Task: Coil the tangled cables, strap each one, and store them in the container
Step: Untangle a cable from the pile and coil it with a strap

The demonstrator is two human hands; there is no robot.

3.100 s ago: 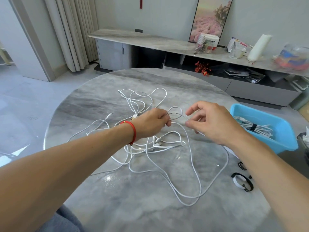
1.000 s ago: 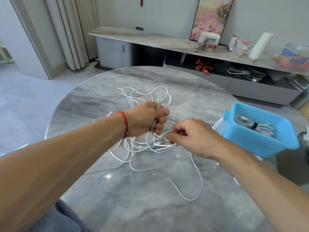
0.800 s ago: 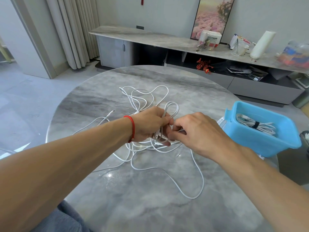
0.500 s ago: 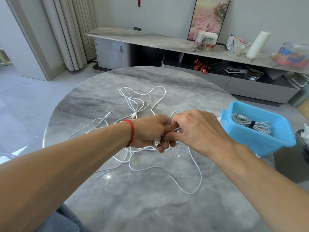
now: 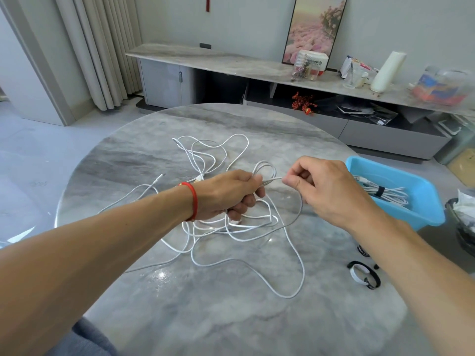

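**Coiling a cable off the tangle**

On the table [image 5: 257,330], the cables [image 5: 218,227] lie tangled mid-top, near the bin [image 5: 424,201]. The left hand [image 5: 226,194] grips gathered loops, likely anchoring the coil; the right hand [image 5: 326,191] pinches one strand taut to feed it.

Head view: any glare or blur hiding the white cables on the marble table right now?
Head view: a bright glare spot on the round grey marble table sits beside the tangled white cables, not hiding them; the strand running down from the right hand is motion-blurred; the left hand is sharp; wide-angle bending curves the far grey sideboard.
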